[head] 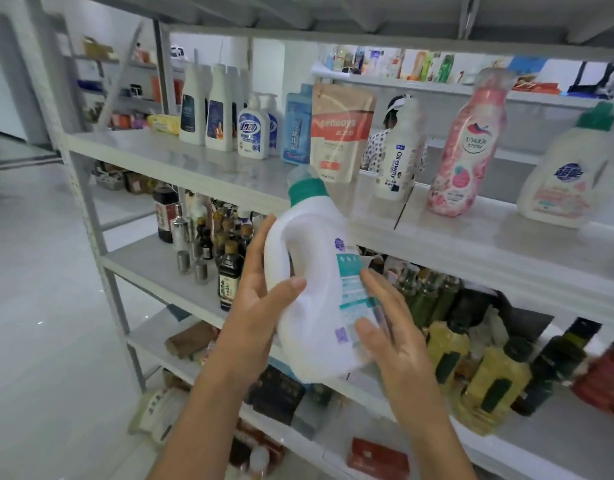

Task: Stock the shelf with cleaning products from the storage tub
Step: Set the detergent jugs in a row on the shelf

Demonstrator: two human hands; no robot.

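I hold a white detergent bottle [316,289] with a teal cap and a teal label, tilted, in front of the grey metal shelf [229,183]. My left hand [260,296] grips its handle side and my right hand [385,327] presses against the label side near the bottom. The bottle hangs below the edge of the upper shelf board, touching no board. On that board stand cleaning products: white bottles [208,109], a pump bottle [253,129], a beige refill pouch [340,133], an "Oil enemy" bottle [399,157], a pink bottle [468,150] and a white green-capped jug [568,171]. The storage tub is out of view.
Bare board lies in front of the standing products. The board below carries dark sauce bottles [229,268] and yellow oil bottles [485,379]. Boxes [274,393] fill the lower boards. Pale open floor [46,306] lies to the left. A person [388,133] shows behind the shelf.
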